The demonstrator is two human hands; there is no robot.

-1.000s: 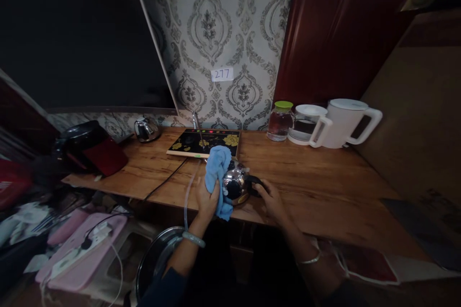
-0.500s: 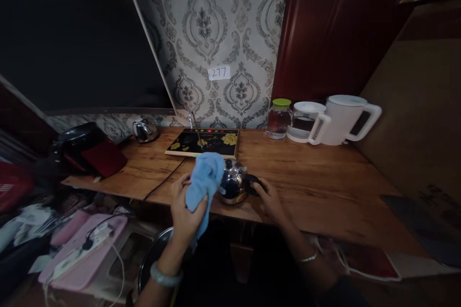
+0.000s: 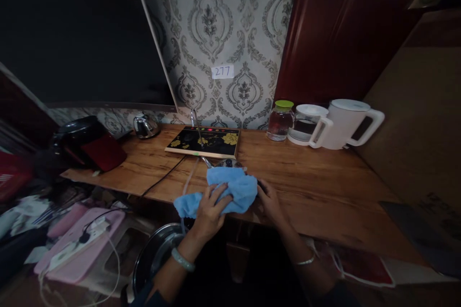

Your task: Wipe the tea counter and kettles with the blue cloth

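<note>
A light blue cloth point(image 3: 239, 189) is draped over the near side of a small shiny metal kettle point(image 3: 219, 163) at the table's front edge. My left hand point(image 3: 209, 213) presses the cloth to the kettle's body, its fingers bent into the fabric. One end of the cloth trails out to the left. My right hand point(image 3: 271, 204) is closed around the kettle's dark handle, mostly hidden by cloth and fingers. Only the kettle's lid and spout show above the cloth.
Behind the kettle lies a black electric tea stove point(image 3: 189, 139) with gold flowers and a bent metal spout. A glass jug point(image 3: 279, 124), a glass pot point(image 3: 304, 127) and a white pitcher point(image 3: 344, 124) stand back right. A second metal kettle point(image 3: 146, 125) is back left. A metal basin point(image 3: 154, 254) sits below.
My left hand has brought the raised cloth down and right onto the kettle, covering most of its body. My right hand stays at the handle.
</note>
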